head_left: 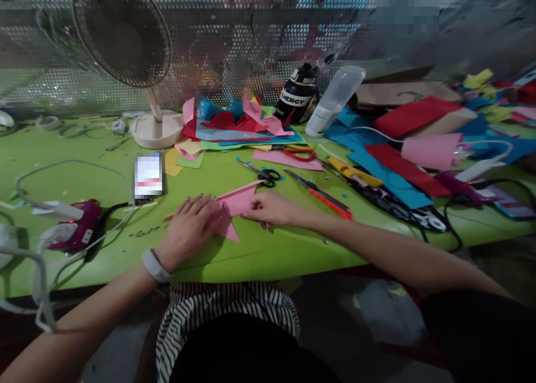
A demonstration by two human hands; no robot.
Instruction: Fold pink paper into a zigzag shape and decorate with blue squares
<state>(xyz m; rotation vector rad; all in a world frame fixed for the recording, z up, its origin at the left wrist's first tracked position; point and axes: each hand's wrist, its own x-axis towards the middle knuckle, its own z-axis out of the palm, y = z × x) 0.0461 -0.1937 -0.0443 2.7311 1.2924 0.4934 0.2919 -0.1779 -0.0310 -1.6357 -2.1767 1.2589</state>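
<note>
On the green table (251, 254), just in front of the black-handled scissors (262, 173), a folded pink paper (237, 204) is being worked. Behind the scissors a heap of coloured paper sheets (238, 123) is piled, with a desk fan (125, 42) to its left. A phone (148, 175) is laid to the left of the scissors, and an orange-edged cutter (324, 196) to their right. The left hand (190, 229) is laid flat on the paper's left part, fingers spread and pressing down. The right hand (272, 209) is closed lightly on the paper's right edge, fingertips pinching it. For a sharp crease, it is judged that the sheet should be kept pinned by the flat palm while the edges are aligned, and the fold then pressed firmly outward along its length.
</note>
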